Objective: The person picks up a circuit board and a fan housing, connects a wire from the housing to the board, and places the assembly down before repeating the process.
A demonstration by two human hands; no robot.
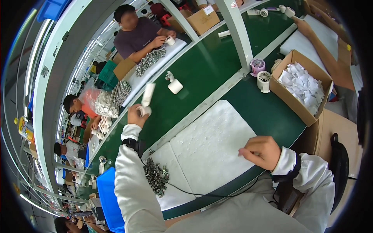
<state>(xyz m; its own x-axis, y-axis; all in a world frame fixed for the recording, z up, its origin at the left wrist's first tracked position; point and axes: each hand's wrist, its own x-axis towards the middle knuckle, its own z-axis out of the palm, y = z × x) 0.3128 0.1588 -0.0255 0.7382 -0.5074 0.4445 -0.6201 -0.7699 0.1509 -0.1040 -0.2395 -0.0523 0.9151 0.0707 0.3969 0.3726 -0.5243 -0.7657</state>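
Observation:
Over the green conveyor belt, on the left, my left hand [136, 116] grips a white handheld fan housing [148, 94]. Its round part rests at my fingers and its handle points up, smeared by motion. A similar white fan housing [175, 86] lies on the belt just to the right. My right hand [264, 152] hovers above the right edge of a white work mat [217, 136]. Its fingers are curled in with the thumb against them; whatever is inside, if anything, is hidden. Beside my left forearm, a pile of small metal and circuit parts [156, 176] sits on the mat.
A cardboard box [289, 95] of white slips stands at the right, with a pink round part [257, 66] and a white fan head [263, 80] beside it. A blue bin [108, 198] is at left. A metal post [235, 35] rises mid-bench. Co-workers sit across the belt and at right.

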